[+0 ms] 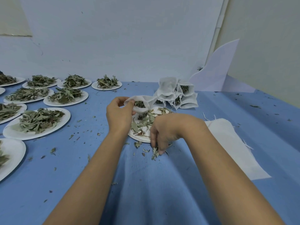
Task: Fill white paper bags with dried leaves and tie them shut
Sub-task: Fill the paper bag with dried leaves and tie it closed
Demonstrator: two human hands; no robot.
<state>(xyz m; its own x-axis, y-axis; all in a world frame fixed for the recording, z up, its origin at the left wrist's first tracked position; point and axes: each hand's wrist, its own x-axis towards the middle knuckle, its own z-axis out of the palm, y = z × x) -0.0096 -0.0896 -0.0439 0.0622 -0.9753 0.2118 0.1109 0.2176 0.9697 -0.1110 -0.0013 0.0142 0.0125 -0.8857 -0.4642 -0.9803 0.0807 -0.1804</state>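
White paper bag (146, 99) is being gripped at its mouth by the left hand (119, 115) fingers, above the plate (138, 138). Right hand (164, 132) fingers are pinching dried leaves (155, 153) on the blue worktop (146, 184), while filled bags (177, 95) are lying beyond.

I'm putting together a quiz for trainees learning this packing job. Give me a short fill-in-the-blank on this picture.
1. The left hand holds the mouth of the white bag ____.
2. The right hand pinches spilled leaves off the ____ cloth.
3. The flat white bags lie on the person's ____ side.
Missing words: open, blue, right.
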